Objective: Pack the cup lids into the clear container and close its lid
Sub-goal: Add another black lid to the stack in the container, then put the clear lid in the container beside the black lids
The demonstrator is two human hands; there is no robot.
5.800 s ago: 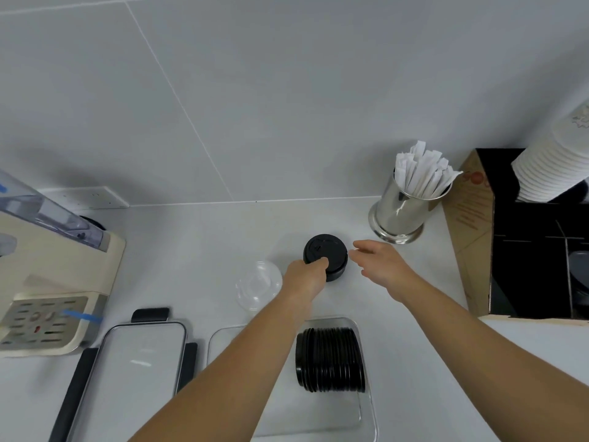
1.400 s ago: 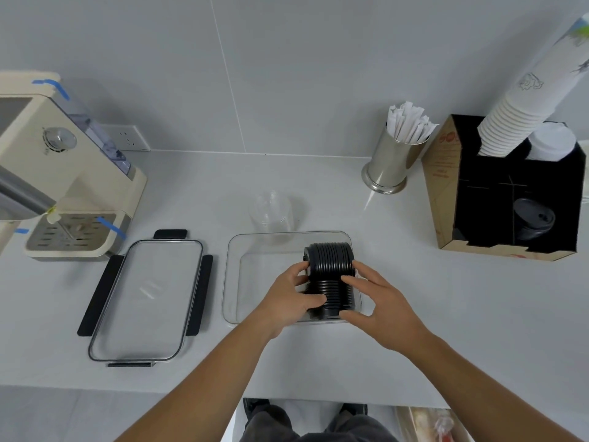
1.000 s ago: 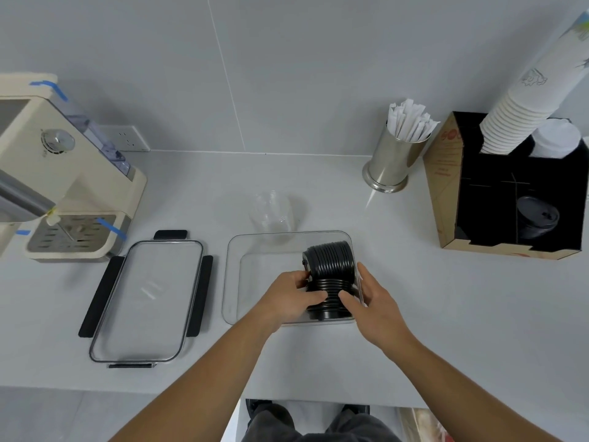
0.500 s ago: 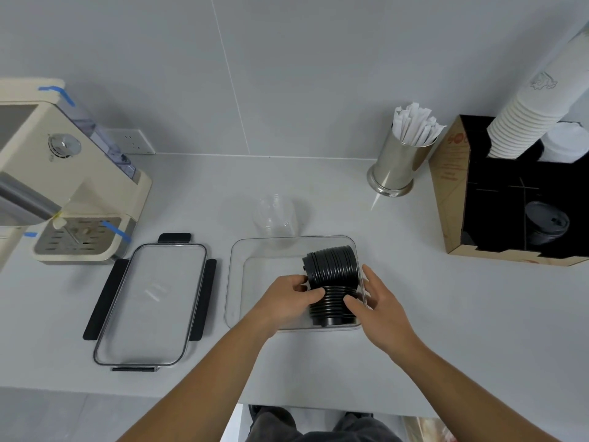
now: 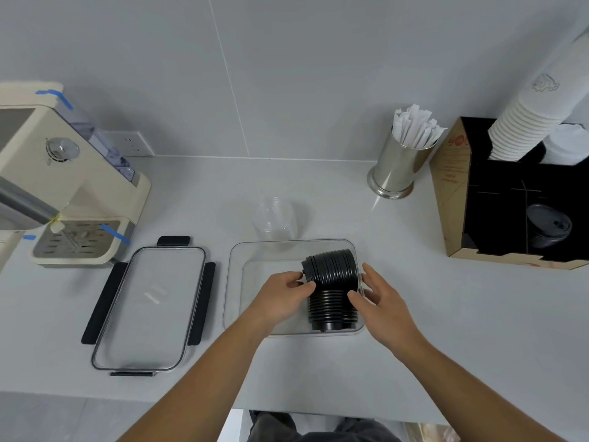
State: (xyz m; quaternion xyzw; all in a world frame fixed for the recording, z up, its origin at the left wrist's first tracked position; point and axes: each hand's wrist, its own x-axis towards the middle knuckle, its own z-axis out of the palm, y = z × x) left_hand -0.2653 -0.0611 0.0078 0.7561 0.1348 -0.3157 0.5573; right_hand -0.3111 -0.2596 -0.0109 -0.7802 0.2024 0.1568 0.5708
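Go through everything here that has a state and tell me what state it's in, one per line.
clear container: open, on the counter
black cup lids: stacked on their side inside the container
container lid: off, flat beside the container
left hand: grips the lids
right hand: touches the lids
clear cups: behind the container

One clear container [image 5: 236, 282], one container lid [image 5: 149, 307], two hands.
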